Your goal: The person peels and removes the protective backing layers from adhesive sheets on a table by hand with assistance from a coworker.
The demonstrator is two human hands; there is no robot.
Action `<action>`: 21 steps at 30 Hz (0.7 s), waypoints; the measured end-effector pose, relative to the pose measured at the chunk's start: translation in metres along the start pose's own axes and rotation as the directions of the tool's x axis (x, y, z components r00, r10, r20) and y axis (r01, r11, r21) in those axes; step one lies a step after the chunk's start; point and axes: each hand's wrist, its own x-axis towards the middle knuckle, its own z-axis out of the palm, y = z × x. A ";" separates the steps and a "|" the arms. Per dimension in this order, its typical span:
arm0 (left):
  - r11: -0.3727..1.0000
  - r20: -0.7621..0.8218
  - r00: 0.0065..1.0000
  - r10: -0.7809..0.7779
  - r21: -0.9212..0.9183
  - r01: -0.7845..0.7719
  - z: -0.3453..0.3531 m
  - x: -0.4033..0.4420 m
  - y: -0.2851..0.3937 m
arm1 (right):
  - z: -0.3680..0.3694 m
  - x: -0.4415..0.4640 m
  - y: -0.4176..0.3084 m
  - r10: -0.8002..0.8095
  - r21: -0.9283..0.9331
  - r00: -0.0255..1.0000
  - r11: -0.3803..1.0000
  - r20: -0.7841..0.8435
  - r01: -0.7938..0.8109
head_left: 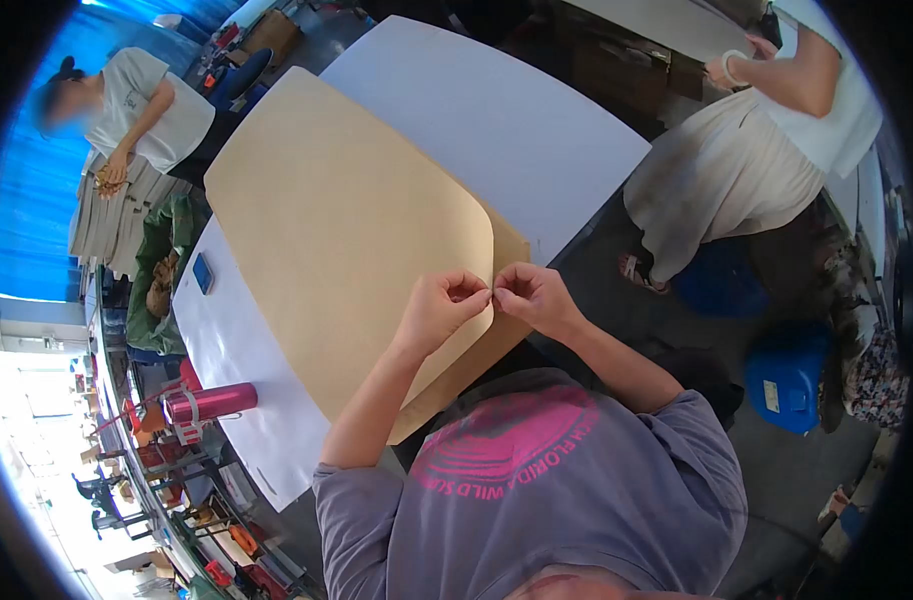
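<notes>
A large tan sheet, like kraft paper, covers the middle of the white tabletop. Its near edge curls up in front of my body. At that raised edge my left hand is closed in a pinch, thumb against fingertips. My right hand pinches the same edge from the other side, so the fingertips of both hands nearly meet. Beneath the lifted edge, more tan paper shows; whether it is a second sheet or a fold I cannot tell.
A pink bottle and a phone lie on the table's left side. One person stands at the far left beside stacked flat material. Another person stands at the right. A blue container sits on the floor.
</notes>
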 end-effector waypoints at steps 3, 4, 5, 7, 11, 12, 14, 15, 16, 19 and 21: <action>0.998 -0.018 1.000 0.019 0.052 -0.018 -0.005 0.006 0.002 | 0.004 0.010 -0.002 -0.037 -0.078 0.999 0.996 -0.028 0.035; 0.997 -0.010 1.000 0.001 0.079 0.000 -0.004 -0.001 0.003 | 0.008 0.003 -0.002 -0.022 -0.090 0.999 0.996 -0.037 0.019; 0.995 -0.007 1.000 0.007 0.104 -0.006 -0.002 0.001 0.005 | 0.005 0.003 -0.005 -0.026 -0.119 0.999 0.993 -0.043 0.021; 0.984 -0.002 1.000 0.005 0.176 -0.005 -0.004 0.000 0.010 | 0.008 0.003 -0.008 -0.008 -0.163 0.999 0.987 -0.035 0.003; 0.941 -0.001 0.994 0.111 0.320 -0.104 0.000 0.001 0.013 | 0.005 0.001 -0.018 0.019 -0.238 1.000 0.971 -0.023 -0.024; 0.940 0.008 0.991 0.135 0.316 -0.130 0.001 0.002 0.013 | 0.004 0.000 -0.018 0.023 -0.242 0.999 0.970 -0.024 -0.028; 0.934 0.023 0.983 0.180 0.310 -0.178 0.001 0.003 0.011 | 0.003 -0.001 -0.017 0.030 -0.247 0.999 0.968 -0.025 -0.035; 0.960 0.029 0.990 0.138 0.241 -0.141 0.000 0.004 0.008 | 0.001 0.000 -0.015 0.021 -0.233 1.000 0.972 -0.016 -0.025; 0.980 0.038 0.995 0.097 0.170 -0.102 -0.002 0.007 0.001 | -0.001 0.002 -0.010 0.013 -0.220 1.000 0.975 -0.007 -0.014; 1.000 0.050 0.998 0.024 0.019 -0.025 -0.003 0.010 -0.007 | -0.001 0.000 -0.013 0.004 -0.253 0.999 0.967 -0.048 -0.016; 1.000 0.032 0.999 0.020 -0.024 -0.019 -0.001 0.011 -0.008 | 0.002 -0.005 -0.026 -0.026 -0.303 0.996 0.953 -0.083 -0.001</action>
